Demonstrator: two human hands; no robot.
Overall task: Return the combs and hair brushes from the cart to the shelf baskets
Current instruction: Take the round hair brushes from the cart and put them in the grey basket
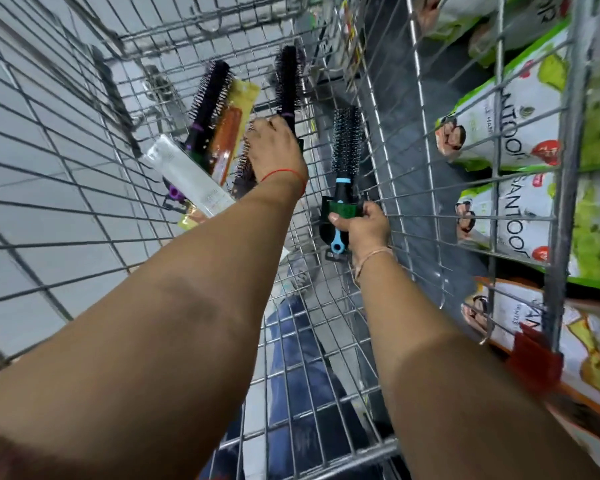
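Seen from the head camera, both bare arms reach down into the silver wire shopping cart (84,188). The left hand (274,147) is clenched around the handle of a black round brush with purple bristles (289,81), lifting it above the cart floor. The right hand (364,226) grips the black-and-blue round hair brush (345,147) by its handle near the cart's right wall. A second purple-banded round brush (210,98), an orange comb in yellow packaging (227,140) and a clear flat packet (187,174) lie together just left of the left hand.

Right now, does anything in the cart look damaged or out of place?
Nothing stands out. Each hand grips a round brush: left hand a purple-black brush, right hand a blue-black brush. Packaged combs lie loosely.
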